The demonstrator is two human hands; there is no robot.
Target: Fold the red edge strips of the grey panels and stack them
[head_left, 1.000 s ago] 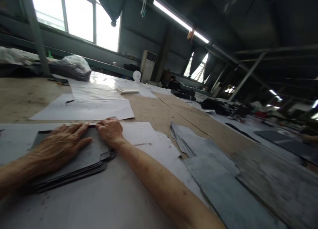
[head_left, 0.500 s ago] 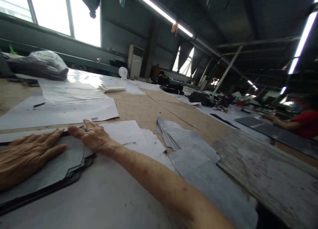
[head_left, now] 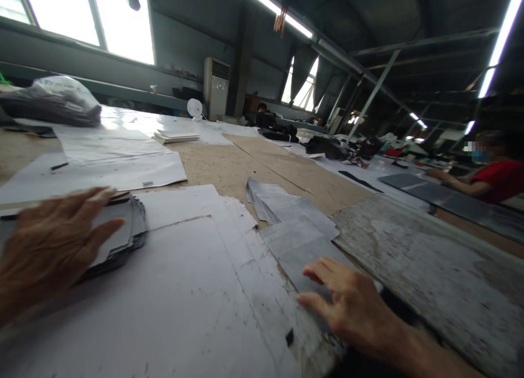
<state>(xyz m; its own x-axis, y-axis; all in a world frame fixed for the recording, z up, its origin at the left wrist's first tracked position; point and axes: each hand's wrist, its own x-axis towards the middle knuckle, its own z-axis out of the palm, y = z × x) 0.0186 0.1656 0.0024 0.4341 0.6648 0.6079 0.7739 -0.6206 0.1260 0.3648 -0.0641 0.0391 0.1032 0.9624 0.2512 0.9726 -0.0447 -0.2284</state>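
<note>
At the left, my left hand (head_left: pixel 57 241) is over a stack of thin dark and pale grey sheets (head_left: pixel 133 225), fingers stretched out and thumb apart. The stack's uneven right edge shows past the fingertips. My right hand (head_left: pixel 347 299) hovers over or touches the near part of a pile of grey sheets (head_left: pixel 295 236) at the table's edge; contact is unclear. Its fingers are bent and spread from the thumb, with nothing visible between them. Under the dark stack lies a large white paper (head_left: pixel 172 290), with a scrap of dark material (head_left: pixel 290 337) near its right side.
A grey worn board (head_left: pixel 426 252) sits to the right, past a dark gap. Further back are a plastic-wrapped bundle (head_left: pixel 57 102), a stack of white pads (head_left: pixel 176 136) and a small white fan (head_left: pixel 195 109). A person in a red top (head_left: pixel 501 178) works at the far right.
My right hand has left the dark stack and swung right to the grey sheets. My left hand stays by the stack, somewhat raised. The camera view has shifted slightly.
</note>
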